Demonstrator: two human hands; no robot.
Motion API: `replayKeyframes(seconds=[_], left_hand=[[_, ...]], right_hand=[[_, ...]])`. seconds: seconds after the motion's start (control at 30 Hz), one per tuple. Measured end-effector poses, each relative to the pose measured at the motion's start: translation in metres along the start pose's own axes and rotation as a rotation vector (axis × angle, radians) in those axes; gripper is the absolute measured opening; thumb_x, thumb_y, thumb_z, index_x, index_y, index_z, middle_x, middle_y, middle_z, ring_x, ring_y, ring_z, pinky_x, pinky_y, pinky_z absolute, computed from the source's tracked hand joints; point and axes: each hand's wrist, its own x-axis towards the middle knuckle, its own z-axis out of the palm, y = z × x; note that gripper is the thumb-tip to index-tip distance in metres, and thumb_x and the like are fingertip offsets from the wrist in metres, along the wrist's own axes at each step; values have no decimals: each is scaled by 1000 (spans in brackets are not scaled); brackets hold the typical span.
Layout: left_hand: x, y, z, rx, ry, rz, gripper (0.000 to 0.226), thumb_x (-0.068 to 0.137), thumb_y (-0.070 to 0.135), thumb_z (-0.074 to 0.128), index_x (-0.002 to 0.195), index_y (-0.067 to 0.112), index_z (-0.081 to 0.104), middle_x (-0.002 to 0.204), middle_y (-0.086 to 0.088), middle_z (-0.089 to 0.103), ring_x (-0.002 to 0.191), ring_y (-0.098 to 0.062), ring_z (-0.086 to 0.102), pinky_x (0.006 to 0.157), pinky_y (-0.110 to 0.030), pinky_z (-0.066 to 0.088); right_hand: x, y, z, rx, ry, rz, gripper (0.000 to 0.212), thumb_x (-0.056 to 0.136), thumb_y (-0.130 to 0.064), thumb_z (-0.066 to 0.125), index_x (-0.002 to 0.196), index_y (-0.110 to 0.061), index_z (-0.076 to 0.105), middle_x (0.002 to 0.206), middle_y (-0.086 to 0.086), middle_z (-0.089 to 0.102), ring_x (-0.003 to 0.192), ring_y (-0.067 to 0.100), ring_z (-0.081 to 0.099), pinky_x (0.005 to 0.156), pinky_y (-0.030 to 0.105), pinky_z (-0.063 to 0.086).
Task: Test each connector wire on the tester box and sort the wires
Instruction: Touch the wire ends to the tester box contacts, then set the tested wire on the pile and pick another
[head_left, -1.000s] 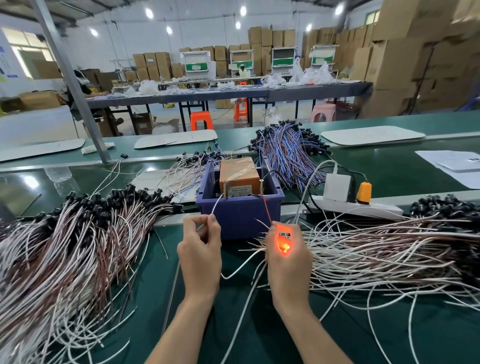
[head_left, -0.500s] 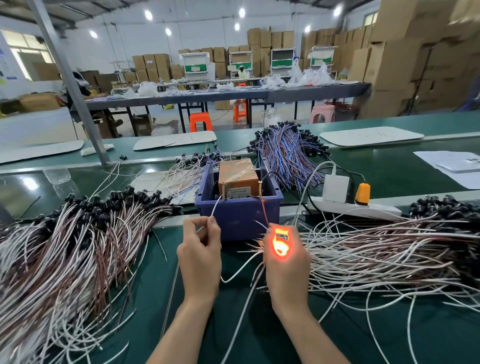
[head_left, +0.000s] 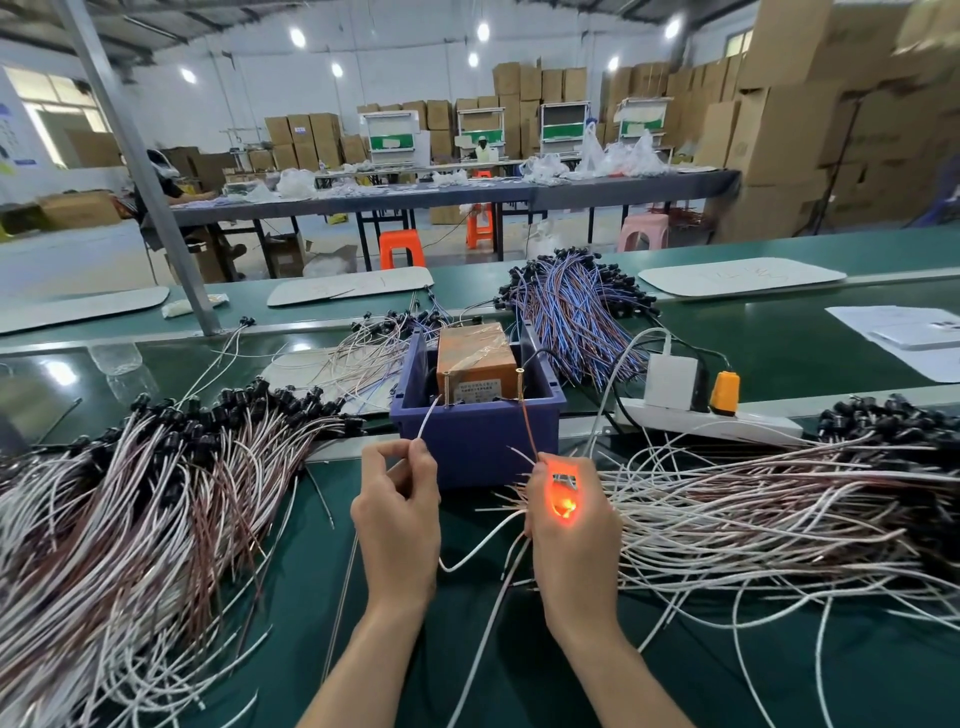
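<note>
The orange tester box (head_left: 475, 358) sits in a blue bin (head_left: 475, 441), with two upright screws at its front. My left hand (head_left: 397, 512) pinches the white lead (head_left: 428, 418) of one wire, whose tip touches the left screw. My right hand (head_left: 569, 525) grips the same wire's connector (head_left: 562, 493), which glows orange-red through my fingers, and its brown lead (head_left: 527, 423) reaches up to the right screw. A large pile of white and brown wires (head_left: 130, 499) lies on the left. Another pile (head_left: 769, 499) lies on the right.
A white power strip (head_left: 727, 420) with a white adapter and an orange plug lies right of the bin. Blue and brown wires (head_left: 571, 312) are heaped behind the bin. Papers (head_left: 904, 332) lie at the far right. A metal post (head_left: 150, 197) stands at the back left.
Both hands stay at the screws with the leads in place. The connector stays lit; the glow now shows slightly lower between my right fingers.
</note>
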Motion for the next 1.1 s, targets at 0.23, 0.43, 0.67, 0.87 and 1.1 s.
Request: replayKeyframes(seconds=[0.23,0.43,0.67,0.87,1.1], left_hand=[[15,-16,-12,-147,258,-383,8,103,26,47,100,22,53,80,1,65,67,-15,60,67,-33,51],[6,-3,-18,129,283,-119,33,101,13,41,135,15,44,137,-6,41,133,-24,39,113,-41,34],[-47,33,8,269,-428,774,24,100,22,49,124,22,56,132,9,55,127,-9,48,106,-34,40],[-57,38,19,312,-573,822,33,95,26,56,127,22,56,135,6,58,130,-5,48,110,-26,36],[-60,38,29,483,-574,901,28,97,32,52,111,20,72,106,12,71,93,-10,65,90,-26,42]], right_hand=[[-4,-3,-7,52,-60,14,15,101,-43,48,105,-40,62,87,-18,75,57,1,61,58,24,46],[-8,-9,-19,69,-10,35,26,103,-43,35,120,-48,54,110,-37,65,66,0,63,58,16,47],[-9,-28,-27,209,10,67,31,107,-39,33,107,-62,54,96,-12,74,64,8,66,59,23,54],[-4,-39,-51,494,149,146,32,111,-22,34,109,-37,62,85,8,74,54,12,60,51,21,49],[19,-42,-84,771,229,406,19,106,-9,44,109,-10,63,52,-5,38,41,7,30,38,21,33]])
